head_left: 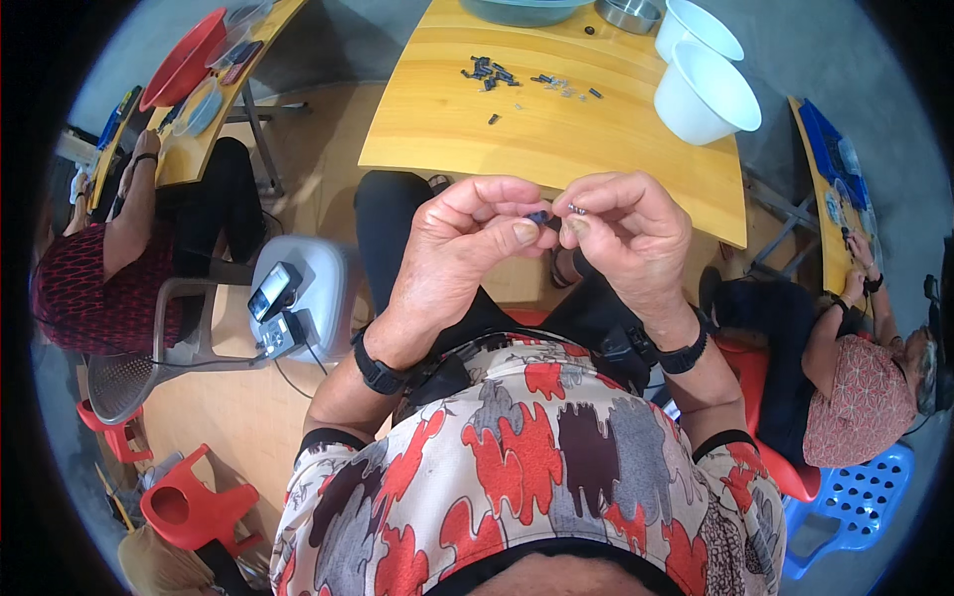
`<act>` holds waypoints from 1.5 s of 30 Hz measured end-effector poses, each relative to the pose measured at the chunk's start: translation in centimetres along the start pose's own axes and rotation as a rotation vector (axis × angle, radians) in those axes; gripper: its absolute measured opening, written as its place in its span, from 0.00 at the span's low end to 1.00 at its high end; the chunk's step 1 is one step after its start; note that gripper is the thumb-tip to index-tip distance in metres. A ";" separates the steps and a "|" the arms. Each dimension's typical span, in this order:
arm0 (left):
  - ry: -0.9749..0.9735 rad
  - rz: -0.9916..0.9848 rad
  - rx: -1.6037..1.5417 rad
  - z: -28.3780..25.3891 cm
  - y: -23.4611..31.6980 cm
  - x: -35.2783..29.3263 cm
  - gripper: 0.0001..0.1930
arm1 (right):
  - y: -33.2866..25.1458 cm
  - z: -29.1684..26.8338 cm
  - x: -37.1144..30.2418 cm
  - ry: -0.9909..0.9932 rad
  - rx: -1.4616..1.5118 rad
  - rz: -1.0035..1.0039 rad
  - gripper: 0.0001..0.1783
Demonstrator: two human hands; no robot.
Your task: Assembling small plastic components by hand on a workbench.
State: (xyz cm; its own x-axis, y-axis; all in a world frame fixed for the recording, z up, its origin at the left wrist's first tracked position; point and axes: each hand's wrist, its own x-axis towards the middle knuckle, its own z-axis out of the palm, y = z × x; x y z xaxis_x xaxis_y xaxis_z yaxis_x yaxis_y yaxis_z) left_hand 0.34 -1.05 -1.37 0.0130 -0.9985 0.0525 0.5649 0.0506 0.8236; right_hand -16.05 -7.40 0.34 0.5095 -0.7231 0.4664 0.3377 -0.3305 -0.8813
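Beyond both hands stands a yellow wooden table (556,139). Straight ahead of the hands, on its middle, lies a scatter of small dark parts (489,72) with a few small silvery pieces (561,86) just beside them. Farther off and to the right of the hands stand two white bowls (704,91), with a metal dish (628,14) and a grey basin (522,10) at the far edge.

This looks like a small hand-assembly workshop. At twelve o'clock stands a bare wooden worktable (556,129) scattered with tiny dark and silvery parts (517,77), with white plastic tubs (704,89) and a metal bowl (628,13) along its far edge. At ten o'clock a seated person (94,278) works at a second table bearing a red basin (184,60); at three o'clock another person (855,387) works at a third table (825,209). Plastic stools stand on a plain concrete floor.
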 end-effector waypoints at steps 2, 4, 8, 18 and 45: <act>-0.004 -0.010 -0.006 0.0 -0.1 0.1 0.12 | 0.0 -0.1 -0.1 0.012 -0.027 -0.011 0.08; -0.010 0.009 -0.018 0.0 -0.1 0.1 0.12 | -0.1 -0.2 -0.1 0.017 -0.027 -0.009 0.09; -0.015 -0.002 -0.040 0.0 -0.2 0.0 0.11 | 0.1 -0.2 0.0 0.058 -0.047 -0.023 0.08; -0.097 -0.048 0.103 0.4 0.2 0.1 0.11 | 0.4 -1.0 0.1 0.037 -0.378 -0.033 0.06; -0.020 -0.069 0.012 -0.2 0.0 0.4 0.09 | -0.9 -1.3 2.0 -0.173 -0.598 -0.065 0.11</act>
State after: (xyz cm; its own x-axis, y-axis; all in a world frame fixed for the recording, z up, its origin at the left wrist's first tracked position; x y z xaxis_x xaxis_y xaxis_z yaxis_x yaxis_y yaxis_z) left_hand 0.52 -1.43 -1.42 -0.0421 -0.9991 0.0062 0.5537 -0.0182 0.8325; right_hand -16.34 -9.32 2.02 0.6403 -0.5984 0.4816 -0.1038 -0.6886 -0.7177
